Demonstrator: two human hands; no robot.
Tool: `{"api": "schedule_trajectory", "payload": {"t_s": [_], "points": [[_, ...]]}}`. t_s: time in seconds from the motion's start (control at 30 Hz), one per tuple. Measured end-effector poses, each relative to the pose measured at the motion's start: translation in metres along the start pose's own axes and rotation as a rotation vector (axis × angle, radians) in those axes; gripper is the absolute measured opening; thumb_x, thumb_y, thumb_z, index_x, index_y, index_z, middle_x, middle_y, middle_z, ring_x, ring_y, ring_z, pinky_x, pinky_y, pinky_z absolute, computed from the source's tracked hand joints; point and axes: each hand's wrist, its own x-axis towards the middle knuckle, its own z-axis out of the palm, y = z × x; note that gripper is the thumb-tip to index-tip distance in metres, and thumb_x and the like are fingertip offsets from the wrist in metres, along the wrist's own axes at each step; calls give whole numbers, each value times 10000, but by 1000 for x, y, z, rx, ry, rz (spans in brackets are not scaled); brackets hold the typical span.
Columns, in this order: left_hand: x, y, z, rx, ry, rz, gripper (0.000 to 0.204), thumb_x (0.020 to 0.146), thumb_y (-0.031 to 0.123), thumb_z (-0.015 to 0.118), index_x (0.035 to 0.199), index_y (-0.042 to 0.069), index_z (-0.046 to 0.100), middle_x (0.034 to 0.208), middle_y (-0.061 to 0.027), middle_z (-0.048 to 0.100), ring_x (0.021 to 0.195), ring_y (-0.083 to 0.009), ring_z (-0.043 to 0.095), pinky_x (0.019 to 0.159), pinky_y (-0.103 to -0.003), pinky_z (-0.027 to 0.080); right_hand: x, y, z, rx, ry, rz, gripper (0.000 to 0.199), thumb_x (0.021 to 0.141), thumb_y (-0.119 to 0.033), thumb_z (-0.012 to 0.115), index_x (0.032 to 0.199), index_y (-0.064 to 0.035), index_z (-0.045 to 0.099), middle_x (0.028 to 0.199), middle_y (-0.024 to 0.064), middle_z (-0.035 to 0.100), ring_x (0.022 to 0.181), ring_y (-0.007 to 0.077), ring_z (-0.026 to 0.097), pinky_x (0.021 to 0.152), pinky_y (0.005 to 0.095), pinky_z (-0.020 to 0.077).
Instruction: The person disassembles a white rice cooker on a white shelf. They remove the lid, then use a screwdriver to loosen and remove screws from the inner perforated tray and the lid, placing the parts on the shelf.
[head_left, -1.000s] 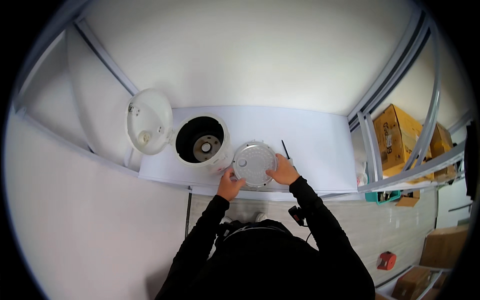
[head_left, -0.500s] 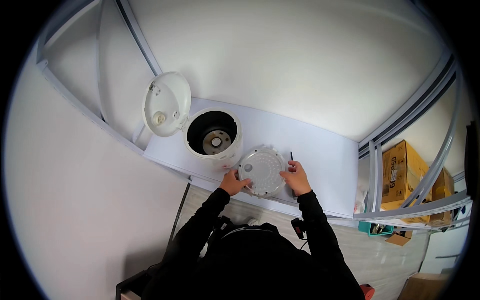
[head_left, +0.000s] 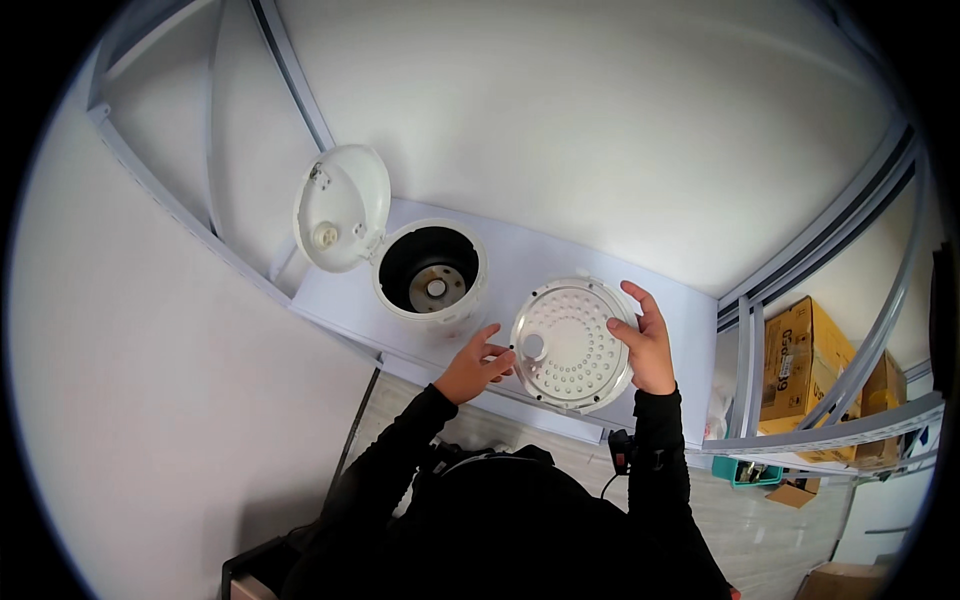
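Note:
A round inner lid (head_left: 572, 350) of a rice cooker, pale and dimpled with a round hole near its left side, is raised off the table. My right hand (head_left: 650, 345) grips its right edge, the thumb lying over the face. At the lid's left rim is my left hand (head_left: 478, 368), its fingers apart; a fingertip is close to the rim, and whether it touches I cannot tell. To the left stands the white rice cooker body (head_left: 480, 285), its dark inside showing a round heating plate (head_left: 437, 289). Its hinged outer lid (head_left: 345, 205) is swung up to the left.
The narrow white table (head_left: 660, 290) backs onto a white panel. Metal frame posts (head_left: 290, 75) rise at both sides. Cardboard boxes (head_left: 800, 360) and a teal basket (head_left: 740, 472) sit off to the right. A small black device (head_left: 621, 452) with a cable is beside my right forearm.
The inner lid has moved right, away from the rice cooker, and looks larger, as if lifted. My right hand moved with it; my left hand's fingers have spread.

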Motion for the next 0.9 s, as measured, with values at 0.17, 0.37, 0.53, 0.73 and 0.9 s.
{"api": "schedule_trajectory", "payload": {"t_s": [0.17,0.37,0.53,0.73,0.9], "points": [[-7,27,1,-140,68,185,770,985,164,703,1596,51,248,1165,-154,687,948,-175,704,715,-304,599,-1,-27,33,194,-99,-76,685,975,-54,627,1570,-35,290,1226,165,681,1119,206,658,972,332,514],[-10,43,-20,-326,113,266,524,1042,191,627,1511,79,421,1052,-57,703,816,-108,666,637,-241,551,3,-4,52,98,-198,-439,990,951,-413,713,1637,-36,107,1472,172,506,1368,243,477,1187,402,301],[-3,47,-26,-495,134,293,436,1061,238,608,1453,87,492,1005,-16,702,752,-88,645,612,-227,520,-3,49,60,-243,-340,-465,949,841,-288,841,1569,0,304,1490,169,507,1400,267,457,1182,417,319],[-13,55,-36,-504,174,296,434,1039,223,643,1420,82,491,1035,-45,723,788,-110,689,646,-265,558,0,39,111,-358,-398,-451,631,875,-38,781,1436,1,495,1416,115,568,1283,212,553,1076,372,445],[-23,74,-48,-307,181,293,504,1020,258,675,1406,40,432,1086,-98,720,809,-154,707,680,-286,574,13,57,134,40,-222,-304,567,909,-31,747,1418,0,501,1322,104,625,1237,212,589,1057,365,461]]}}
